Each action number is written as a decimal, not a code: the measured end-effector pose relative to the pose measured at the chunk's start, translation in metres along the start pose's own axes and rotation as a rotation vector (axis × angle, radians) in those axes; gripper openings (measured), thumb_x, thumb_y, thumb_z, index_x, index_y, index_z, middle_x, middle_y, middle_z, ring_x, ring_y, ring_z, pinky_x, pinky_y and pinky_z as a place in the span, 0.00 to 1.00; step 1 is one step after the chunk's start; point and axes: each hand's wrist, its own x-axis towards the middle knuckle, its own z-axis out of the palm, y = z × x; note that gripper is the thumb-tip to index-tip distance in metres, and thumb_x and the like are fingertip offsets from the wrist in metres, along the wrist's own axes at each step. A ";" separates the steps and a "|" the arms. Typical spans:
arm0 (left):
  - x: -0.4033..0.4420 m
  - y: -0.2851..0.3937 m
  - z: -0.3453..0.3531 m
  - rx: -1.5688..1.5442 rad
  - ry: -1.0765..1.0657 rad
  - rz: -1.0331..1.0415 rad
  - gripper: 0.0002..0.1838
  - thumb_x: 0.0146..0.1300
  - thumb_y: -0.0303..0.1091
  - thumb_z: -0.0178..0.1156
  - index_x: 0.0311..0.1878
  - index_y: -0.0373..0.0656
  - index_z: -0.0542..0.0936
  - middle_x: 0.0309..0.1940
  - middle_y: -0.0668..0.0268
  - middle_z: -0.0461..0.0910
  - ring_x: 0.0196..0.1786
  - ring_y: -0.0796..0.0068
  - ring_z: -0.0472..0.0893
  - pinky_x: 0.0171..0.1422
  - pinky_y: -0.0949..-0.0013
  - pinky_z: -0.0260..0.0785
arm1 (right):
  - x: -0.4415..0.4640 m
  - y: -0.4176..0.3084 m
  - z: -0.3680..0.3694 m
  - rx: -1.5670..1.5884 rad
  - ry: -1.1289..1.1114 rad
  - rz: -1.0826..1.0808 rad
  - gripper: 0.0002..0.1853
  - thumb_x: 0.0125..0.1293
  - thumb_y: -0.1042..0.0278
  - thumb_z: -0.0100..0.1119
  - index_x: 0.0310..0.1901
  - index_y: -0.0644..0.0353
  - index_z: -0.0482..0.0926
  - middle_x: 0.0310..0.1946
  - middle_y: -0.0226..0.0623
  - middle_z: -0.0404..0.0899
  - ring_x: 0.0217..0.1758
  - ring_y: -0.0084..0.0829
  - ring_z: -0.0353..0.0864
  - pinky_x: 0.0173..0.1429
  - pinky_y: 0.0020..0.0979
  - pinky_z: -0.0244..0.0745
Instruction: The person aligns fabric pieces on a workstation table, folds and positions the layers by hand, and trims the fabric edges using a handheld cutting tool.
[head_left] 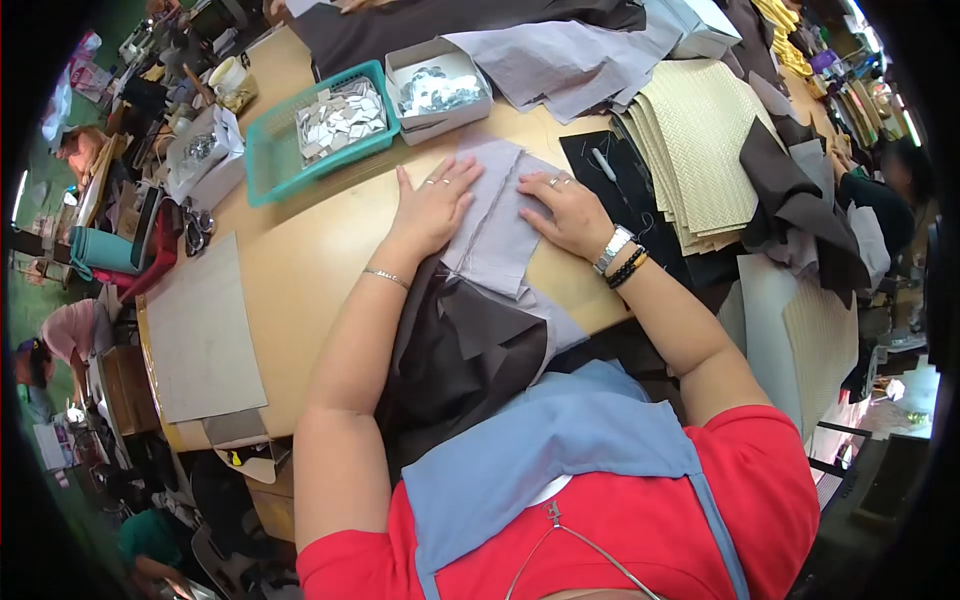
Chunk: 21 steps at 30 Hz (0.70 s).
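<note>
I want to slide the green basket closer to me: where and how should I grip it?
Take the green basket by its near long rim, from your side, with the left hand, the nearer one, lying on the grey cloth. The white pieces are heaped toward the basket's right end, so the weight is probably there: grip beside them. The open box crowds that end.

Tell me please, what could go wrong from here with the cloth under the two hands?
The dark fabric hangs over the table edge, so its weight might drag the pale cloth out of line if the left hand and right hand lift.
The metal watch on the right wrist could snag fabric.
The open box of shiny pieces stands near the cloth's far end; a careless push might spill it.
</note>
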 end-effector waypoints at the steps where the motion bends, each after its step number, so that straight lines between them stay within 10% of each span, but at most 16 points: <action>1: 0.000 0.001 -0.006 0.007 -0.020 -0.008 0.24 0.75 0.44 0.45 0.73 0.58 0.66 0.77 0.75 0.60 0.79 0.71 0.58 0.73 0.19 0.34 | 0.004 0.001 0.000 -0.009 0.006 0.000 0.14 0.64 0.59 0.65 0.46 0.57 0.81 0.43 0.41 0.84 0.49 0.41 0.82 0.56 0.40 0.77; 8: 0.005 0.020 -0.016 0.090 0.022 -0.053 0.21 0.72 0.42 0.52 0.67 0.57 0.72 0.73 0.71 0.67 0.77 0.68 0.62 0.72 0.21 0.40 | 0.023 0.015 0.007 -0.020 0.028 -0.036 0.06 0.61 0.67 0.68 0.37 0.56 0.82 0.33 0.33 0.83 0.36 0.36 0.81 0.41 0.34 0.77; 15: 0.013 0.002 0.002 -0.339 0.091 0.161 0.20 0.70 0.33 0.54 0.65 0.47 0.72 0.67 0.64 0.74 0.73 0.59 0.69 0.78 0.50 0.54 | 0.023 0.015 0.008 -0.011 0.037 -0.161 0.11 0.61 0.67 0.66 0.46 0.47 0.84 0.36 0.28 0.82 0.37 0.35 0.81 0.45 0.35 0.77; 21: 0.010 -0.008 -0.003 -0.290 0.050 0.150 0.19 0.71 0.33 0.53 0.63 0.49 0.73 0.69 0.67 0.72 0.75 0.60 0.66 0.78 0.45 0.52 | 0.022 0.015 0.007 -0.030 -0.002 -0.173 0.16 0.61 0.68 0.66 0.52 0.44 0.84 0.37 0.28 0.83 0.39 0.35 0.82 0.46 0.35 0.78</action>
